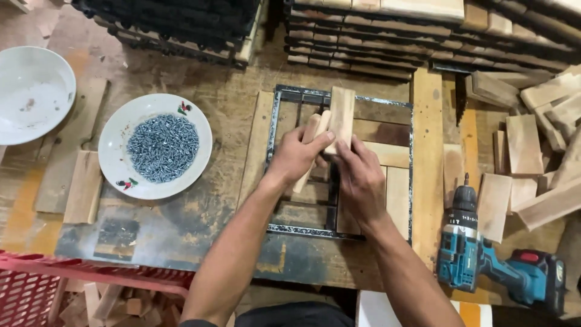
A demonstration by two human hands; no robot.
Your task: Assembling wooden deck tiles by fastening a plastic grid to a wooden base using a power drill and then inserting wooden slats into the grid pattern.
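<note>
Metal frame [275, 157] lies mid-surface [181, 230], wood slats [396, 181] inside it. Plate of screws [155, 145] left of frame, bowl [30, 91] further left. Drill [484, 260] right of frame, loose wood blocks [523, 145] behind drill. Stacked panels [363, 42] behind frame. Crate [36, 284] at near left.

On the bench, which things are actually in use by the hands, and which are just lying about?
In use:
left hand
right hand
wood slats
metal frame

Lying about:
plate of screws
empty plate
drill
loose blocks
red crate
</note>
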